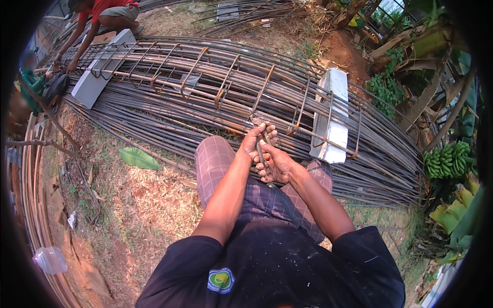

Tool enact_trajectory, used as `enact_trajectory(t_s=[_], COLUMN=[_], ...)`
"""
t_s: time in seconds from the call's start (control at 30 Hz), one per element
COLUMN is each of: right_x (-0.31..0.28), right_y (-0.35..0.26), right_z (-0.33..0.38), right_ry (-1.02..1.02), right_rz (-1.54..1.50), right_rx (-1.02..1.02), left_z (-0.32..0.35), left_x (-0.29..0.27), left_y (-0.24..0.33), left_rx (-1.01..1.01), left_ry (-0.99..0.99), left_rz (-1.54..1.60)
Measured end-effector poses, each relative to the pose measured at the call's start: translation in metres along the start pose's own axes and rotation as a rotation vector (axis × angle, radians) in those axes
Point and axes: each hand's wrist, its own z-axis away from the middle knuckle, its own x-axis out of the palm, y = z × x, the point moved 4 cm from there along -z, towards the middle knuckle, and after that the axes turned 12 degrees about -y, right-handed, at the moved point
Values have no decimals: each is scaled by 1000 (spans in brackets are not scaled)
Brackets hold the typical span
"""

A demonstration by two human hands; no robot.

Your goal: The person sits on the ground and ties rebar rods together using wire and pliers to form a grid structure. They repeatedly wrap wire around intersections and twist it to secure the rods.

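Observation:
A pair of steel pincers [257,121] is held in front of my lap, jaws pointing away from me at the near bar of a rebar cage [197,65]. My left hand [250,141] is closed around the tool near its jaws. Lower down, my right hand [280,163] wraps its fingers about the handles. Whether the jaws grip a wire or touch the bar is too small to tell. Rusty square stirrups [263,87] ring the cage's long bars at intervals.
Pale blocks [334,115] prop the cage at the right, and another block [95,81] at the left. Loose rebar [169,115] lies beneath. A person in red [100,13] bends over the far left end, near a person in green [32,87]. Green bananas [448,160] hang at the right.

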Motion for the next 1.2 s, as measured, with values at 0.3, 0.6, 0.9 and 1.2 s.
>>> enact_trajectory(t_s=[0.3,0.6,0.9,1.2], right_x=[-17,-36,-141,-375], right_y=[32,48,119,308], right_z=[-36,22,169,179], right_ry=[-113,-197,-23,552], right_rz=[-111,6,-443,-832], right_rx=[-29,-295,-930,-784], left_z=[-2,33,34,-25], left_x=[2,71,86,108], left_y=[4,-9,-58,-143], left_rx=[-101,-32,-418,-649], left_ry=[173,187,151,-162], left_rz=[-134,-763,-832,-1360])
